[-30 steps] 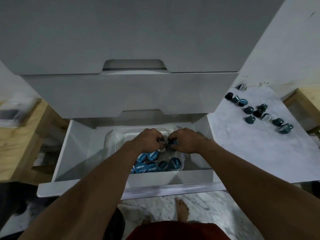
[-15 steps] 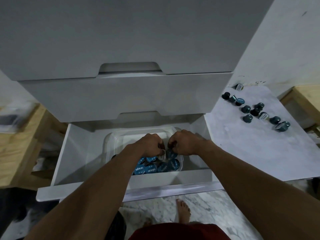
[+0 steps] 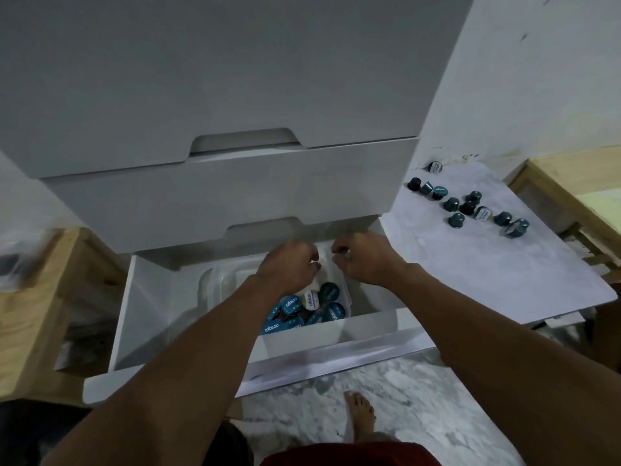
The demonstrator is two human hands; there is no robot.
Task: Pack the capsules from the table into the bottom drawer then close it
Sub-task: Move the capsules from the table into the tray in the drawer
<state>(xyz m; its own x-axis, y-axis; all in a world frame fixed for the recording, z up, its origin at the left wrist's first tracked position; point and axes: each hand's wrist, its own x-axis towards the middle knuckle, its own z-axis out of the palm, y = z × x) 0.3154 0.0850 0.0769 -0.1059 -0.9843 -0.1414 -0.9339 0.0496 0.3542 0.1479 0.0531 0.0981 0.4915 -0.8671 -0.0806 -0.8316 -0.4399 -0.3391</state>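
The white bottom drawer (image 3: 336,353) stands pulled out. Inside it a clear plastic tub (image 3: 208,284) holds several blue capsules (image 3: 324,309) and a white-labelled one. My left hand (image 3: 289,264) and my right hand (image 3: 366,257) hover close together over the tub's back edge, just under the drawer above. Both have curled fingers, and no capsule shows in either. Several dark teal capsules (image 3: 470,206) lie scattered on the white marble-look table (image 3: 487,274) to the right of the drawer unit.
The middle drawer front (image 3: 218,203) overhangs the back of the open drawer, just above my hands. Wooden furniture stands at the left (image 3: 40,297) and far right (image 3: 571,190). A bare foot (image 3: 359,415) rests on the marble floor below the drawer front.
Both hands have lifted from the capsule pile and moved back toward the tub's rear edge. A white-labelled capsule now lies uncovered among the blue ones.
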